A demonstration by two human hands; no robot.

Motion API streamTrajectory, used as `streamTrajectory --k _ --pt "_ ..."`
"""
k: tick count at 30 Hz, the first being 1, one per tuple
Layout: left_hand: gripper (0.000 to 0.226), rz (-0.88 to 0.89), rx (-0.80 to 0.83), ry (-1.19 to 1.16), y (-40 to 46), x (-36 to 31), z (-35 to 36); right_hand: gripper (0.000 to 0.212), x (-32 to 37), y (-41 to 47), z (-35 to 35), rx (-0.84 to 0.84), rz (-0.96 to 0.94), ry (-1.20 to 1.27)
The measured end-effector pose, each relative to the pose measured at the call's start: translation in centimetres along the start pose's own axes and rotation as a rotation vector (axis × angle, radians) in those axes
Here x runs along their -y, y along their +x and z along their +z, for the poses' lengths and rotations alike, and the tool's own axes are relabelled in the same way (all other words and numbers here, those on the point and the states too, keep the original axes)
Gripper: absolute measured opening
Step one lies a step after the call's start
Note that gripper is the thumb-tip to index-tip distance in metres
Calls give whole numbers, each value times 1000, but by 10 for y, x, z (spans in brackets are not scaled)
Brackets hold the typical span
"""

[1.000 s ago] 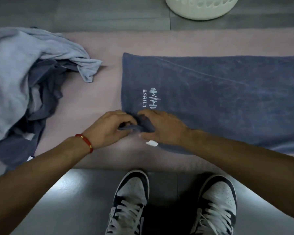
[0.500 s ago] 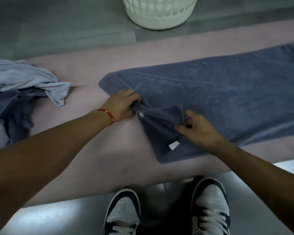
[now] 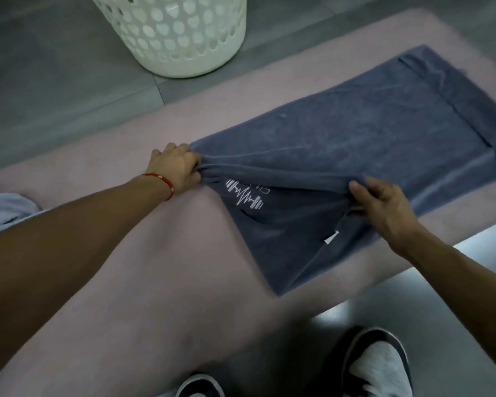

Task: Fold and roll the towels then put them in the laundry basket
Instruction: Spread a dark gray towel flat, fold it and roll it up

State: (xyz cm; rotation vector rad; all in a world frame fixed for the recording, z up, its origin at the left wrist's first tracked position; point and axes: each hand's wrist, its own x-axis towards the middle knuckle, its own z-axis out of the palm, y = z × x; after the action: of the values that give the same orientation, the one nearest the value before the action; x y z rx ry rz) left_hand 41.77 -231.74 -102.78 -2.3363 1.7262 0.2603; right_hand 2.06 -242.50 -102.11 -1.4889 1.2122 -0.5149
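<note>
A dark blue towel (image 3: 355, 133) lies flat on a pink mat (image 3: 126, 282), stretching to the upper right. Its near left corner is folded over into a triangle that shows a white logo (image 3: 244, 194) and a small white tag (image 3: 331, 237). My left hand (image 3: 175, 166), with a red thread on the wrist, grips the left end of the fold line. My right hand (image 3: 384, 204) pinches the right end of that fold between thumb and fingers. A white perforated laundry basket (image 3: 178, 32) stands on the grey floor beyond the mat.
A light blue cloth (image 3: 6, 213) shows at the left edge, mostly behind my left forearm. Grey floor tiles surround the mat. My two sneakers (image 3: 375, 365) stand at the near edge, below the towel.
My hands have moved apart along the towel, drawing the corner fold out into a longer diagonal. The logo now faces up on the flap. The view has swung right and the basket has come closer.
</note>
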Motion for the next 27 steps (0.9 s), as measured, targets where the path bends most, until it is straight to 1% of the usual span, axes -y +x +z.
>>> streamTrajectory --k 3,7,11,15,18,21,23,27 --pt "15 20 -107 -137 28 -10 -21 21 -12 13 -29 -172 31 -44" --pt "17 95 -244 -299 88 -56 -59 25 -35 28 -79 -406 81 -54" --pt "13 116 -274 -438 174 -135 -91 29 -57 46 -140 -649 180 -16" --pt "14 120 -324 -469 253 -228 -128 43 -75 67 -196 -834 268 -3" --pt "18 134 -373 -449 301 -299 -153 34 -82 82 -229 -949 294 -36" --pt "22 126 -395 -464 333 -358 -167 35 -93 100 -260 -1105 273 48" --pt "20 137 -396 -467 348 -387 -169 33 -101 113 -277 -1155 271 21" --pt "18 121 -380 -443 384 -421 -165 34 -135 137 -285 -1095 290 -192"
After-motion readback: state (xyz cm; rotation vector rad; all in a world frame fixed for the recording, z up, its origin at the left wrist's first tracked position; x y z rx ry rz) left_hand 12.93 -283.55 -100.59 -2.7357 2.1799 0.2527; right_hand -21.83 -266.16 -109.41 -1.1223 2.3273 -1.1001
